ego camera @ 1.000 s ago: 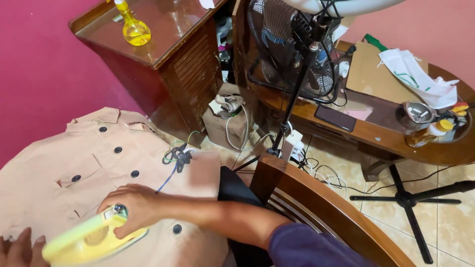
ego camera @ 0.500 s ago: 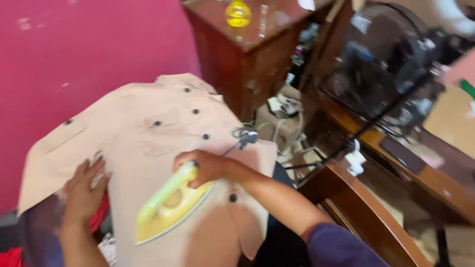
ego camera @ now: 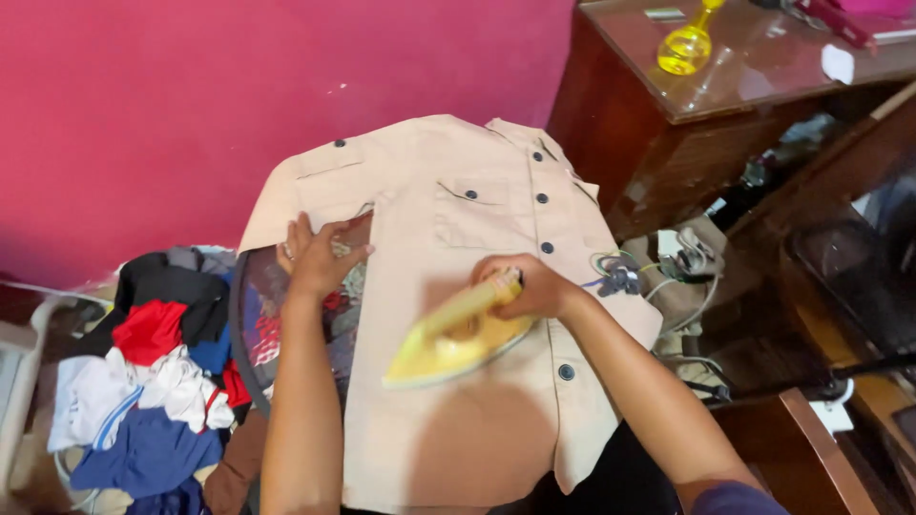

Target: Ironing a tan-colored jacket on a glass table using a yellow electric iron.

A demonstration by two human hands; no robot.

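Right hand (ego camera: 530,284) wrapped tight round yellow iron (ego camera: 458,336) on tan shirt (ego camera: 458,219); left hand (ego camera: 315,256) flat, fingers spread, at shirt's edge.

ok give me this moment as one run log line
right hand: grips yellow iron on beige shirt | left hand: flat at the shirt's edge | clothes pile: beside board | yellow bottle: on cabinet

Slid the yellow iron (ego camera: 456,336) from the ironing board's (ego camera: 250,315) near left corner toward the shirt's (ego camera: 458,219) middle, right hand (ego camera: 530,284) gripping; spread left hand (ego camera: 315,257) flat at shirt's left edge.
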